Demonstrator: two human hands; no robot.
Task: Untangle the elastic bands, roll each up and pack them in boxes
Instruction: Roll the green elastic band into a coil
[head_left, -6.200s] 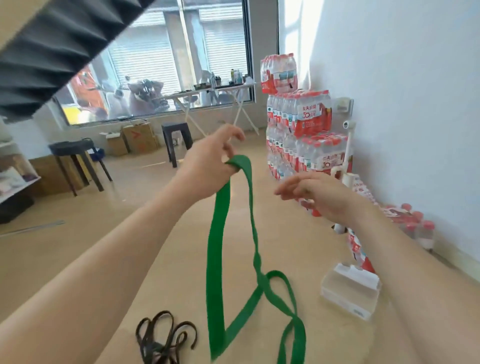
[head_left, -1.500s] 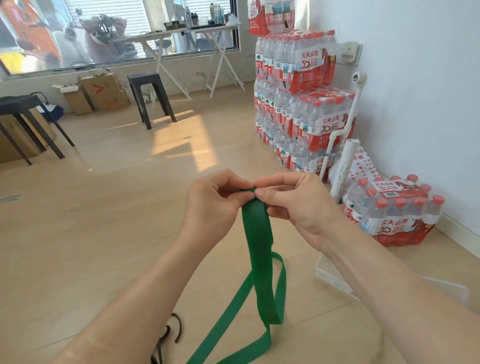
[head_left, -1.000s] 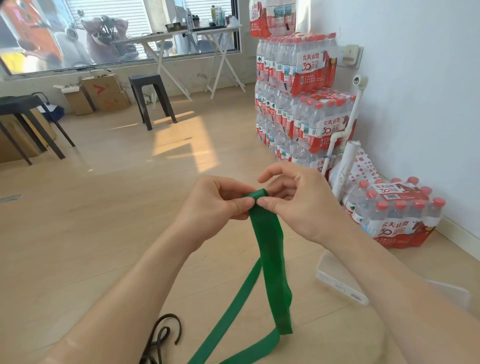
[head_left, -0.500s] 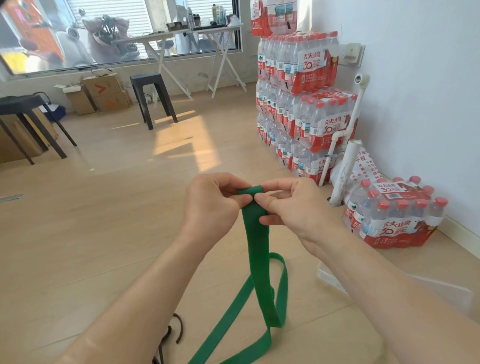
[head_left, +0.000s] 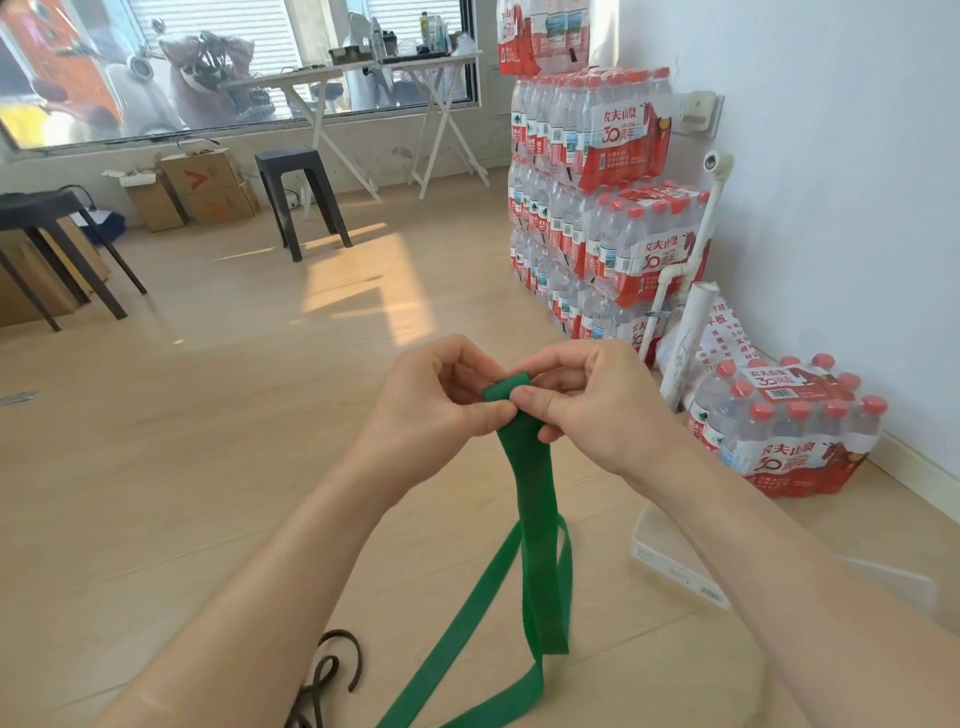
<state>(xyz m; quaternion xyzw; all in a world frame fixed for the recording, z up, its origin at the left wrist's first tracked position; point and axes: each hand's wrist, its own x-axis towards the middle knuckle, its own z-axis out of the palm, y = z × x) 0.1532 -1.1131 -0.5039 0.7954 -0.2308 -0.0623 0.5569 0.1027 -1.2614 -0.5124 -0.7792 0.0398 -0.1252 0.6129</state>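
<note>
Both hands are raised in front of the person, above a pale wood floor (head_left: 182, 467). The left hand (head_left: 436, 410) and the right hand (head_left: 592, 410) meet at the top end of a green elastic band (head_left: 530, 499). Each hand pinches that end between thumb and curled fingers, thumbs nearly touching on the near face of the band. The top edge of the band is folded over into a short flat tuck between the fingertips. Below the hands the band hangs as doubled flat strips, one strip ending in a loop low down, another running off toward the bottom edge of the view.

A dark band (head_left: 324, 680) lies loosely coiled on the floor at lower left, apart from the green one. A clear plastic box (head_left: 670, 566) sits on the floor under the right forearm, partly hidden by it. A shrink-wrapped pack of water bottles (head_left: 789, 431) stands beside the white wall, with a taller stack of such packs (head_left: 597, 197) behind it. A black stool (head_left: 298, 192) stands near the window.
</note>
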